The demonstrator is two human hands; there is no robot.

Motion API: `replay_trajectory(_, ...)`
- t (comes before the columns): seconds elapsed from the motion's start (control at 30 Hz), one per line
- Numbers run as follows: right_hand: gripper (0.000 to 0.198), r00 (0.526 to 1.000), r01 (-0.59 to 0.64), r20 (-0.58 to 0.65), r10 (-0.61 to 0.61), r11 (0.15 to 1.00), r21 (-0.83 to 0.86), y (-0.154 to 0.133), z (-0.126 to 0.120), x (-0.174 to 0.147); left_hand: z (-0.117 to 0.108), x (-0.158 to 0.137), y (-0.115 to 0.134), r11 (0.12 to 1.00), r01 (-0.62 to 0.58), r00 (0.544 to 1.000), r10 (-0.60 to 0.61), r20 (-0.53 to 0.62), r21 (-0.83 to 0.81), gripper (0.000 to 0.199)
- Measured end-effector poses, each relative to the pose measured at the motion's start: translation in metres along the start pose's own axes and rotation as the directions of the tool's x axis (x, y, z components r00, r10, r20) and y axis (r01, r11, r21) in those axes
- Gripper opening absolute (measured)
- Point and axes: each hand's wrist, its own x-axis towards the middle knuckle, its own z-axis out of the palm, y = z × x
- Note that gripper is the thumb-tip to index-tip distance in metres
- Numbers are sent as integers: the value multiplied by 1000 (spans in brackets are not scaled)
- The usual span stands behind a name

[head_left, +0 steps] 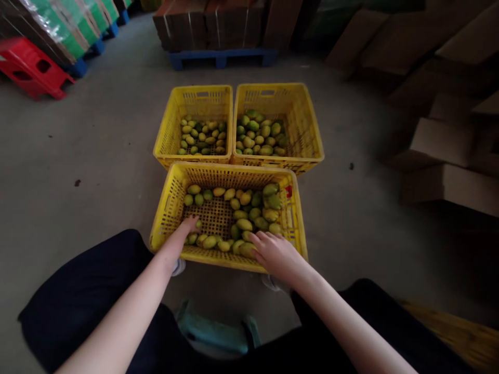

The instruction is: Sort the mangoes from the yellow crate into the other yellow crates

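Note:
The near yellow crate (171, 169) stands in front of me with green and yellow mangoes inside, lining its edges and heaped at the right. My left hand (190, 224) reaches into its left side, fingers closed on a small green mango (198, 224) that is partly hidden. Over the front right of the heap, my right hand (275, 252) curls its fingers down onto a mango (247, 250); its fingertips are partly hidden among the fruit. Between the hands, the crate's slotted bottom (216, 215) shows.
Two more yellow crates, a left one (163, 137) and a right one (312, 135), hold mangoes and stand against the near crate's far side. A blue pallet (221, 57) bears stacked cartons. A red stool (37, 70) stands at left; cardboard boxes (448, 140) lie at right.

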Motion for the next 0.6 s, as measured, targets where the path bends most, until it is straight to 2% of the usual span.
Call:
replay_trajectory(0.1,23,998,-56,8,56,998,-8,6,-2,-4,-5,-4,9,1000,25,999,-25,-24,14,37)
replay_trajectory(0.17,23,996,-93,-7,94,994,54,9,-2,-5,-13,-9,17,1000,24,998,-24,-54,9,36)
replay_trajectory(0.27,22,978,-174,-65,200,943,283,14,1,-3,-35,-16,33,1000,-6,991,3,-134,-15,41)
replay_trajectory(0.33,19,941,-202,-126,315,819,537,17,3,1,-56,-25,50,997,-63,979,55,-198,-33,49)
replay_trajectory(0.37,18,909,-206,-137,394,709,674,18,2,3,-69,-34,60,993,-110,968,98,-233,-41,52)
replay_trajectory(0.4,17,868,-201,-118,482,560,804,19,1,5,-82,-45,72,985,-166,953,148,-263,-46,54)
replay_trajectory(0.43,18,826,-190,-57,560,371,909,19,-2,7,-96,-60,85,969,-241,928,215,-306,-50,55)
replay_trajectory(0.47,21,795,-170,45,605,152,974,19,-6,7,-109,-78,98,917,-395,857,346,-382,-55,55)
replay_trajectory(0.5,26,785,-143,159,599,-75,987,18,-12,7,-122,-97,112,835,-548,773,477,-420,-61,56)
replay_trajectory(0.53,31,801,-116,258,541,-283,952,16,-18,5,-133,-117,125,749,-659,693,569,-443,-67,58)
replay_trajectory(0.57,36,835,-98,319,449,-449,888,14,-25,2,-142,-135,136,667,-742,621,643,-448,-70,65)
replay_trajectory(0.6,41,872,-90,337,355,-560,823,11,-31,-1,-149,-149,144,604,-793,571,685,-452,-86,72)
